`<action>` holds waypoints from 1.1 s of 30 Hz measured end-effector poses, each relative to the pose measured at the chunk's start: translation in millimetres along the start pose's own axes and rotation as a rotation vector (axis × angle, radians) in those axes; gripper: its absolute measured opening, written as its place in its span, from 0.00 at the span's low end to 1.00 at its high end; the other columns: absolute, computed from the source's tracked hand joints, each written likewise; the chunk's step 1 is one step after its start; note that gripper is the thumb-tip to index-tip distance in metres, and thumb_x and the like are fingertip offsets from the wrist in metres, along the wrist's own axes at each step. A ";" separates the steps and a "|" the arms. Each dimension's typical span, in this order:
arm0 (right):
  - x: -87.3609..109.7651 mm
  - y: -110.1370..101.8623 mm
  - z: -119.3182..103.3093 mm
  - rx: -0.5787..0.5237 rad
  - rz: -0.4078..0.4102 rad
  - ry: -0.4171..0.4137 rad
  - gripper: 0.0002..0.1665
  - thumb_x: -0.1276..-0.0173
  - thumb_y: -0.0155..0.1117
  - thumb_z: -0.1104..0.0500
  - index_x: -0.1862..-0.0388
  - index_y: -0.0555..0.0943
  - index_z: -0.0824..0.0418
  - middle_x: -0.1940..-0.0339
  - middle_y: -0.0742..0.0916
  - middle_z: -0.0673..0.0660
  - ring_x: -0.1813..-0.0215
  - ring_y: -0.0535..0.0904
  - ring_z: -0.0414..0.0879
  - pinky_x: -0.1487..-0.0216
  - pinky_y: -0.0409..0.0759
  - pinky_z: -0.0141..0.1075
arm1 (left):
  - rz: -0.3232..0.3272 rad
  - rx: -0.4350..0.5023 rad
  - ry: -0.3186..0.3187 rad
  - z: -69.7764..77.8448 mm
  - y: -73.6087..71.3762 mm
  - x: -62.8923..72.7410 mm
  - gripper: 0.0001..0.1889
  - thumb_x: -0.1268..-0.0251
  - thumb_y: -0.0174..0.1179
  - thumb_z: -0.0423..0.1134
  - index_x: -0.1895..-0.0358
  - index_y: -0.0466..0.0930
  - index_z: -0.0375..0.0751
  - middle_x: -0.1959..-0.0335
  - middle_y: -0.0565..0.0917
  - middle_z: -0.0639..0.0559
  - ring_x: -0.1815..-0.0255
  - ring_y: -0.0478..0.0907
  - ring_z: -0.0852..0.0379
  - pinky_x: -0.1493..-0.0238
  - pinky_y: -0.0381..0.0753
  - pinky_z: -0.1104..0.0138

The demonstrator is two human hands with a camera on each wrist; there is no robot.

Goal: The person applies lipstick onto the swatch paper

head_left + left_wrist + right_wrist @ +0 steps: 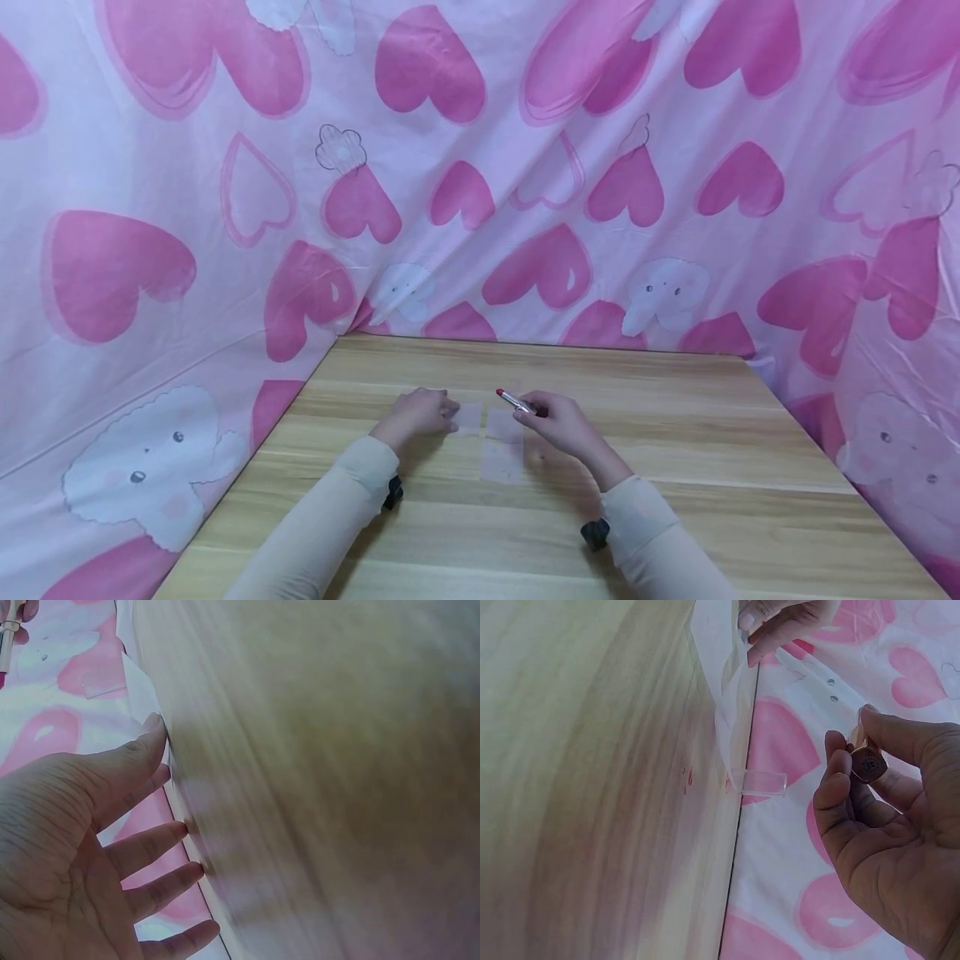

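Note:
My right hand (557, 423) grips a lipstick (516, 402) between thumb and fingers, above the table. Its red tip points to the far left in the head view; the right wrist view shows the squarish base end. Thin whitish sheets (502, 462) lie on the table between the hands. At their left side my left hand (422, 411) rests its fingertips, with the fingers spread and fairly straight in the left wrist view. The thumb touches the edge of a white sheet (139, 686). A clear cap (763, 783) stands on the table beyond the sheets.
Small red marks (690, 777) show on the table surface near the sheets. The wooden table (675, 533) is bordered at the back and sides by a pink heart-patterned cloth (536, 267). A dark wrist device (596, 534) sits below the right cuff.

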State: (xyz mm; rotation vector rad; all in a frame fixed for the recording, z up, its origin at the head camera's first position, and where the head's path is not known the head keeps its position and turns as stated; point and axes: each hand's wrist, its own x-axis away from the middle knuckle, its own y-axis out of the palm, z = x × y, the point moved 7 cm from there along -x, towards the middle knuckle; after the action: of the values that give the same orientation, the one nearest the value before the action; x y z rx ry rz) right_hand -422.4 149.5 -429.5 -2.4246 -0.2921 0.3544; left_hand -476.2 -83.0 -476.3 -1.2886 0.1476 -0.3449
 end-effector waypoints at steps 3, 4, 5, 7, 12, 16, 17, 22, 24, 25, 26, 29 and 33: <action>-5.2 2.0 -2.2 0.022 -0.009 0.008 0.10 0.31 0.70 0.55 0.53 0.87 0.57 0.70 0.82 0.49 0.68 0.74 0.44 0.68 0.73 0.36 | -0.003 0.012 -0.013 -1.0 0.2 -0.4 0.24 0.37 0.69 0.54 0.37 0.82 0.59 0.27 0.71 0.49 0.29 0.68 0.39 0.33 0.62 0.36; -7.3 3.2 -2.4 0.032 -0.011 0.013 0.10 0.31 0.70 0.55 0.54 0.87 0.57 0.71 0.82 0.49 0.68 0.74 0.44 0.68 0.73 0.36 | -0.005 0.016 -0.017 -1.7 0.7 -0.7 0.25 0.38 0.69 0.54 0.37 0.82 0.59 0.27 0.71 0.49 0.29 0.68 0.39 0.33 0.62 0.36; -9.5 4.2 -2.8 0.045 -0.011 0.017 0.09 0.31 0.70 0.55 0.55 0.87 0.56 0.71 0.82 0.49 0.69 0.74 0.44 0.68 0.73 0.36 | -0.008 0.023 -0.022 -2.5 1.4 -0.7 0.25 0.38 0.69 0.54 0.37 0.81 0.59 0.27 0.70 0.48 0.28 0.67 0.39 0.33 0.62 0.36; -14.6 6.5 -2.8 0.078 -0.014 0.021 0.07 0.31 0.71 0.55 0.57 0.87 0.55 0.72 0.81 0.49 0.69 0.73 0.44 0.69 0.73 0.36 | -0.010 0.031 -0.024 -3.6 2.2 -0.7 0.26 0.38 0.70 0.54 0.37 0.81 0.59 0.26 0.70 0.47 0.28 0.67 0.38 0.33 0.63 0.37; -28.0 10.7 -8.5 0.138 0.003 -0.035 0.05 0.31 0.70 0.57 0.61 0.85 0.57 0.73 0.83 0.48 0.71 0.74 0.42 0.71 0.74 0.35 | -0.007 0.037 -0.011 -4.2 1.4 0.3 0.26 0.38 0.69 0.54 0.36 0.81 0.58 0.26 0.69 0.46 0.28 0.66 0.38 0.33 0.65 0.38; -36.3 12.4 -13.0 0.183 0.021 -0.054 0.08 0.33 0.71 0.58 0.60 0.83 0.61 0.74 0.84 0.49 0.73 0.74 0.42 0.73 0.74 0.34 | 0.001 0.060 0.009 -2.2 -1.4 1.0 0.27 0.39 0.70 0.53 0.36 0.81 0.55 0.26 0.70 0.44 0.28 0.67 0.37 0.32 0.65 0.39; -38.4 13.3 -12.7 0.198 0.019 -0.044 0.09 0.33 0.71 0.57 0.59 0.82 0.61 0.74 0.84 0.49 0.73 0.74 0.41 0.73 0.74 0.34 | -0.001 0.066 0.012 -1.7 -1.8 1.1 0.27 0.38 0.70 0.52 0.36 0.81 0.55 0.27 0.70 0.43 0.28 0.67 0.37 0.32 0.65 0.39; -46.8 20.7 -10.6 0.270 -0.007 0.004 0.12 0.32 0.71 0.54 0.58 0.82 0.61 0.73 0.84 0.50 0.73 0.75 0.42 0.71 0.75 0.35 | -0.008 0.081 0.016 -2.3 -1.4 0.4 0.27 0.38 0.70 0.53 0.35 0.80 0.54 0.26 0.69 0.43 0.28 0.66 0.37 0.31 0.65 0.40; -50.4 24.0 -10.9 0.299 -0.011 0.002 0.12 0.32 0.71 0.54 0.58 0.82 0.61 0.72 0.84 0.50 0.72 0.76 0.43 0.70 0.76 0.36 | -0.008 0.080 0.018 -2.8 -1.1 -0.4 0.27 0.37 0.69 0.53 0.35 0.80 0.55 0.26 0.69 0.43 0.28 0.66 0.37 0.31 0.65 0.41; -52.3 25.8 -11.6 0.314 -0.014 -0.004 0.12 0.32 0.71 0.54 0.57 0.83 0.61 0.72 0.84 0.50 0.72 0.76 0.43 0.69 0.76 0.36 | -0.007 0.082 0.019 -3.0 -1.1 -0.7 0.27 0.38 0.69 0.53 0.35 0.80 0.54 0.26 0.68 0.43 0.28 0.66 0.37 0.31 0.64 0.40; -54.0 27.7 -11.9 0.327 -0.018 -0.009 0.12 0.32 0.71 0.54 0.57 0.83 0.62 0.72 0.85 0.51 0.71 0.77 0.42 0.69 0.77 0.36 | -0.007 0.081 0.019 -3.3 -1.0 -0.9 0.27 0.38 0.69 0.53 0.35 0.80 0.54 0.26 0.68 0.43 0.28 0.66 0.37 0.31 0.65 0.40; -58.5 34.2 -13.3 0.355 -0.034 -0.022 0.13 0.32 0.71 0.55 0.57 0.84 0.63 0.71 0.85 0.51 0.71 0.77 0.42 0.68 0.78 0.36 | -0.007 0.075 0.021 -4.1 -0.6 -1.0 0.27 0.38 0.70 0.53 0.35 0.80 0.55 0.26 0.69 0.44 0.28 0.66 0.37 0.32 0.65 0.40; -64.2 41.8 -15.2 0.380 -0.048 -0.046 0.12 0.32 0.71 0.55 0.57 0.85 0.64 0.72 0.85 0.51 0.71 0.77 0.42 0.68 0.79 0.35 | -0.008 0.064 0.019 -5.2 -1.1 -1.1 0.28 0.38 0.70 0.54 0.35 0.80 0.55 0.26 0.69 0.44 0.28 0.67 0.36 0.33 0.66 0.39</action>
State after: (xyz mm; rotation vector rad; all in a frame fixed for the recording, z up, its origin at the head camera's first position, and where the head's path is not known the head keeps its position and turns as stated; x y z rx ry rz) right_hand -472.7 89.9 -433.7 -2.0357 -0.2749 0.4049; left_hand -478.9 -87.6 -476.7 -1.2230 0.1467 -0.3657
